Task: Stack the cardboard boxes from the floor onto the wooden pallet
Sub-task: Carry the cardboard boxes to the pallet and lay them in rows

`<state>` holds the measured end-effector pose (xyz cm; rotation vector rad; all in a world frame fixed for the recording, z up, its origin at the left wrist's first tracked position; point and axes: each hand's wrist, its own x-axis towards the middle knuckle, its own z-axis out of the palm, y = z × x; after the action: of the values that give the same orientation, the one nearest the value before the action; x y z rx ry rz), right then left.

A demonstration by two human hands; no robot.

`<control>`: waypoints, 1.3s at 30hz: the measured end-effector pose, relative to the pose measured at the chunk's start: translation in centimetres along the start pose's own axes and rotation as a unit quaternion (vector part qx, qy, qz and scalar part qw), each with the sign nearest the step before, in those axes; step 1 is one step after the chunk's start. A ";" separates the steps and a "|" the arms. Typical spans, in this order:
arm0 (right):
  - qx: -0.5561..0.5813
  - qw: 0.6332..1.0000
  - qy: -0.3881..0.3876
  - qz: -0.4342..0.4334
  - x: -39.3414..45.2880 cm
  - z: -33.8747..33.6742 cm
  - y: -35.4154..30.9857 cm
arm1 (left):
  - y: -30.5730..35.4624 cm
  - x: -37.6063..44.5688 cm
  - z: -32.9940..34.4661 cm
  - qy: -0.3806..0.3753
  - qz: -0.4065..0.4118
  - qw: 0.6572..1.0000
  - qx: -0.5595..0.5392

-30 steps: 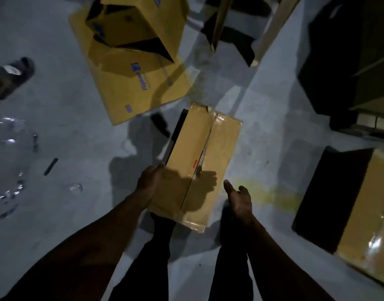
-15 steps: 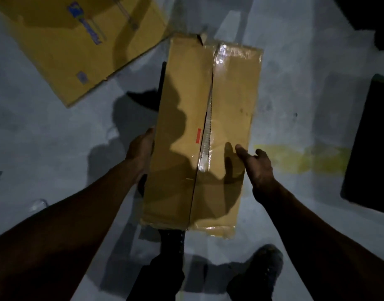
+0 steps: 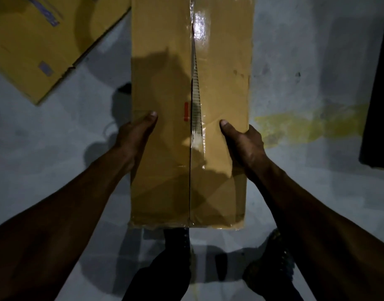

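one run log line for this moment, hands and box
stage: gripping box | left hand: holds cardboard box left side | right hand: holds right side | pallet: not in view

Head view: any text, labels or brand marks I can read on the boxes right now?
None can be read.
Flattened cardboard, upper left: blue printed marks, too blurred to read.
Box held by the left hand and right hand: a small red mark beside the taped seam, no legible characters.

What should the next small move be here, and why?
Probably lift the cardboard box straight up: the left hand and right hand grip its opposite long sides, thumbs on top. The pallet is not in view, so turning toward it would come after.
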<state>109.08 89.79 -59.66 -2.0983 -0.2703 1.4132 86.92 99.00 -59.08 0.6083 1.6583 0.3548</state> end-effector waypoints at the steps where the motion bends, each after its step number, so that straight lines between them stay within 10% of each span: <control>1: 0.001 1.000 0.006 -0.001 -0.4 -0.3 0.0 | 0.2 -0.6 0.2 0.000 0.003 1.000 0.002; 39: 0.163 0.937 0.305 -0.047 -48.6 -50.3 -11.4 | 22.0 -60.7 26.3 -0.172 0.273 0.913 0.248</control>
<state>135.68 58.08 -2.11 -2.0878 0.1084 0.6390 122.21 79.25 -2.34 1.4453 1.2102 0.2007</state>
